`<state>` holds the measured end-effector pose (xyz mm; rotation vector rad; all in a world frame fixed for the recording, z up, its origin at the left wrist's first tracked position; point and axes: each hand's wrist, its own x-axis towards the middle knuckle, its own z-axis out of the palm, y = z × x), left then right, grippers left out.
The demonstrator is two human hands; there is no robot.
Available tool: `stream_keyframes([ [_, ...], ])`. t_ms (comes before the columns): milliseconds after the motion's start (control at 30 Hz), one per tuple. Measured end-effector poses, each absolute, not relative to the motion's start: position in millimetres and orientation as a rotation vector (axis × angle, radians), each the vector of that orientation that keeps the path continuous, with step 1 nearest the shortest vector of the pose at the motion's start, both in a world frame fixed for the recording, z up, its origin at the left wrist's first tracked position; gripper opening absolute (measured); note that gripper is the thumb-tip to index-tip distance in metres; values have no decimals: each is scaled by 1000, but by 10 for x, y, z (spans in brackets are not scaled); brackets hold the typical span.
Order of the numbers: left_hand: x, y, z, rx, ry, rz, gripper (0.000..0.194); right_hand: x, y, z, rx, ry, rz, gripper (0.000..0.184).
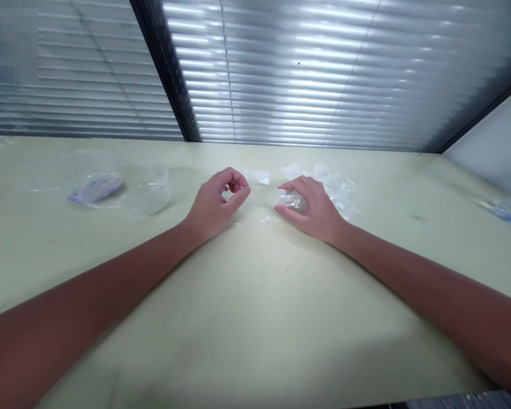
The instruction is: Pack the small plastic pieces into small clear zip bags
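Note:
My left hand point(218, 200) is closed in a pinch above the table, thumb tip against the fingertips. Anything held there is too small to make out. Across a short gap, my right hand point(313, 209) curves its thumb and fingers around a crinkled clear plastic bag point(292, 200). More clear plastic pieces point(339, 190) lie in a loose heap behind and beside that hand. Small white bits point(264, 219) are scattered on the table between my hands, and a white scrap point(263, 179) lies farther back.
On the left of the pale table point(255, 318) lie round clear plastic pieces point(147, 190) and a purple packet point(97, 188). A clear and blue plastic item point(509, 213) sits at the right edge. Window blinds point(281, 74) rise behind the table.

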<state>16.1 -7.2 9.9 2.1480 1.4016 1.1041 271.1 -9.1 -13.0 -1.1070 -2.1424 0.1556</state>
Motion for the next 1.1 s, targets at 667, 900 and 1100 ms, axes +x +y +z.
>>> stream_keyframes([
  [667, 112, 33, -39, 2743, 982, 713, 12, 2712, -61, -149, -1080, -2126, 247, 27],
  [900, 136, -44, 13, 2864, 897, 703, 17, 2705, -61, -142, -1058, -2135, 271, 28],
  [1100, 123, -56, 29, 2834, 886, 646, 23, 2702, -75, -129, -1042, -2140, 273, 28],
])
